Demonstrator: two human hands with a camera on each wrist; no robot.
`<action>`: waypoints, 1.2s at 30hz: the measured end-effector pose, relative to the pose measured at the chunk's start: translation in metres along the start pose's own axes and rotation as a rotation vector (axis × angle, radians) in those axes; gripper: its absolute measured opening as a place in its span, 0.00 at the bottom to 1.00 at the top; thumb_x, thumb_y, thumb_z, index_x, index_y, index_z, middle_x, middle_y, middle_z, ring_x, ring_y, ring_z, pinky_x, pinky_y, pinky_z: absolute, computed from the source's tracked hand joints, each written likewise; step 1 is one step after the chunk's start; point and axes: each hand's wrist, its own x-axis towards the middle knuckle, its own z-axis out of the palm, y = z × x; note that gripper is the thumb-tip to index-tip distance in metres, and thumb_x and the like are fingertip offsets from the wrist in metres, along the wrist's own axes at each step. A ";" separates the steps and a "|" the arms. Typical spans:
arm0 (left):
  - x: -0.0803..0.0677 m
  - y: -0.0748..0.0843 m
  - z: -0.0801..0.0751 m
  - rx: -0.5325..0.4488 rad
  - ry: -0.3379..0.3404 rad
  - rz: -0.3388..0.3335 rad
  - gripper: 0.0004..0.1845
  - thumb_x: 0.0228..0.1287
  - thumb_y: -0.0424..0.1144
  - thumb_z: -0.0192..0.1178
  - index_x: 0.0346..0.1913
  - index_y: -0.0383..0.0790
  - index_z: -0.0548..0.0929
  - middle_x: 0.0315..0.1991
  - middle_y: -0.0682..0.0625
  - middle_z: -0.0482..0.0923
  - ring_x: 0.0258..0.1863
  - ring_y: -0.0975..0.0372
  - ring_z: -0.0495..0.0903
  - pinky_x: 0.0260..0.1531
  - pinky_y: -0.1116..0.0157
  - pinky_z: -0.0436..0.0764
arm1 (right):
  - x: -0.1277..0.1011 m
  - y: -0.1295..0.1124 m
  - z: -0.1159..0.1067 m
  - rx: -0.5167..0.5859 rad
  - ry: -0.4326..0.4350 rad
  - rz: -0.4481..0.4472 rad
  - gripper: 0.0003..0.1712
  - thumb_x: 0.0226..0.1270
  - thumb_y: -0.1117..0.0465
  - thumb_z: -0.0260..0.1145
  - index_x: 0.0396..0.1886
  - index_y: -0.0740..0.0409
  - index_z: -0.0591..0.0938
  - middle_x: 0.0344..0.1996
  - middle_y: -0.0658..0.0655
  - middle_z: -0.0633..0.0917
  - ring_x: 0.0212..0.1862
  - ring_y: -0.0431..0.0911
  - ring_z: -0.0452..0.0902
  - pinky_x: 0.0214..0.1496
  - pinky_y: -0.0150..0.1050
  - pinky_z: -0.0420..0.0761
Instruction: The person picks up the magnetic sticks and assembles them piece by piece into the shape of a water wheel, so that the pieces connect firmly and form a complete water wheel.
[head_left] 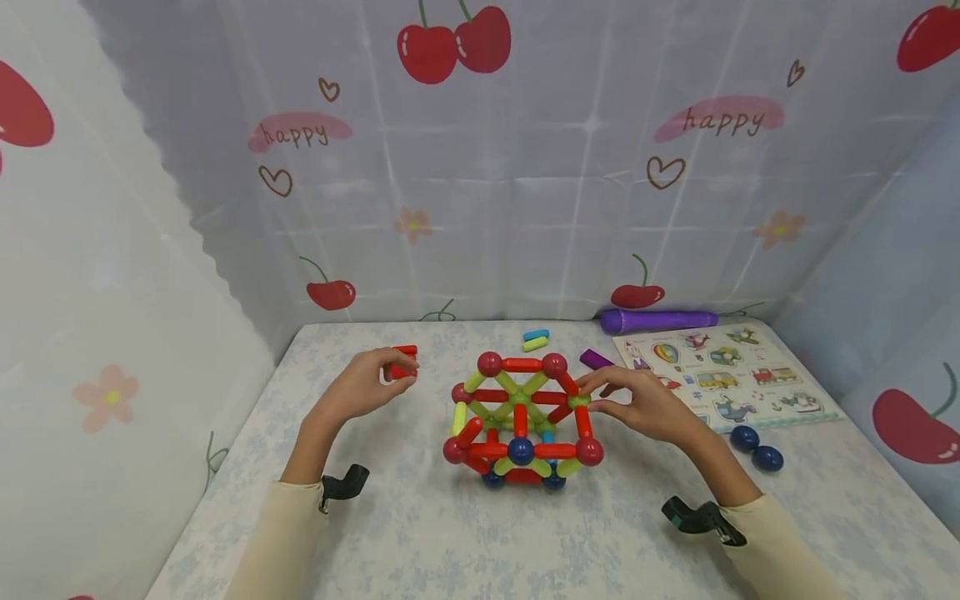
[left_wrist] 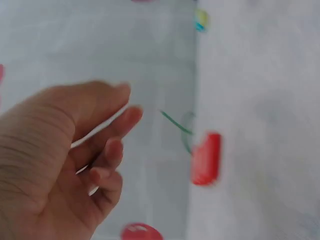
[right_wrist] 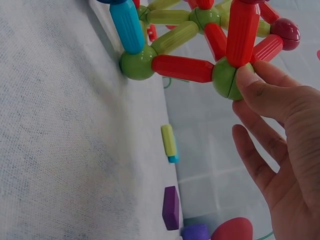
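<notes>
Magnetic rod-and-ball frame [head_left: 521, 417], assembly under way; right hand [head_left: 637, 404] pinches a green ball joint [right_wrist: 227, 77]; left hand [head_left: 363, 385], fingers loosely curled (empty), nears red rod [head_left: 405, 362], likely picked next.

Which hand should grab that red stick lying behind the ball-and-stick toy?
Probably the left hand: its fingertips are right at the red stick. The right hand is busy touching the toy.
</notes>
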 end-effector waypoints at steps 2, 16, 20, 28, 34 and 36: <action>0.002 -0.021 0.005 0.043 0.028 -0.097 0.14 0.71 0.36 0.72 0.57 0.38 0.90 0.48 0.48 0.87 0.38 0.57 0.75 0.33 0.61 0.76 | 0.000 0.000 0.000 0.000 -0.003 -0.001 0.20 0.64 0.69 0.80 0.52 0.46 0.90 0.53 0.51 0.92 0.53 0.47 0.89 0.51 0.43 0.89; 0.003 -0.069 0.036 0.215 0.049 -0.230 0.19 0.70 0.38 0.74 0.61 0.36 0.89 0.55 0.41 0.84 0.60 0.45 0.81 0.60 0.42 0.82 | -0.003 0.002 0.006 0.025 -0.002 0.007 0.18 0.67 0.66 0.78 0.53 0.45 0.89 0.54 0.50 0.92 0.55 0.48 0.89 0.52 0.45 0.89; 0.005 -0.064 0.037 0.222 0.043 -0.264 0.15 0.68 0.42 0.76 0.53 0.38 0.92 0.50 0.45 0.86 0.57 0.47 0.82 0.58 0.42 0.83 | -0.002 0.001 0.004 0.018 0.005 0.010 0.18 0.66 0.66 0.79 0.52 0.45 0.90 0.53 0.50 0.92 0.55 0.48 0.89 0.52 0.45 0.89; 0.003 -0.049 0.023 0.058 0.039 -0.163 0.16 0.73 0.37 0.71 0.59 0.37 0.89 0.44 0.49 0.85 0.40 0.57 0.77 0.37 0.59 0.80 | -0.003 0.001 0.006 0.011 0.008 0.008 0.17 0.67 0.65 0.79 0.52 0.45 0.90 0.53 0.50 0.92 0.54 0.47 0.89 0.52 0.40 0.89; -0.003 -0.001 -0.010 -0.201 0.077 0.023 0.17 0.76 0.38 0.68 0.64 0.40 0.87 0.53 0.49 0.87 0.47 0.55 0.81 0.48 0.59 0.83 | -0.003 0.000 0.006 0.002 0.015 0.002 0.18 0.66 0.66 0.79 0.52 0.45 0.90 0.53 0.50 0.92 0.54 0.47 0.89 0.52 0.39 0.88; -0.005 0.019 -0.017 -0.258 0.083 0.085 0.16 0.75 0.37 0.69 0.62 0.41 0.87 0.52 0.50 0.87 0.48 0.55 0.83 0.50 0.59 0.84 | -0.002 -0.001 0.005 0.001 0.016 0.006 0.18 0.66 0.66 0.79 0.52 0.45 0.90 0.53 0.50 0.92 0.54 0.48 0.89 0.52 0.39 0.88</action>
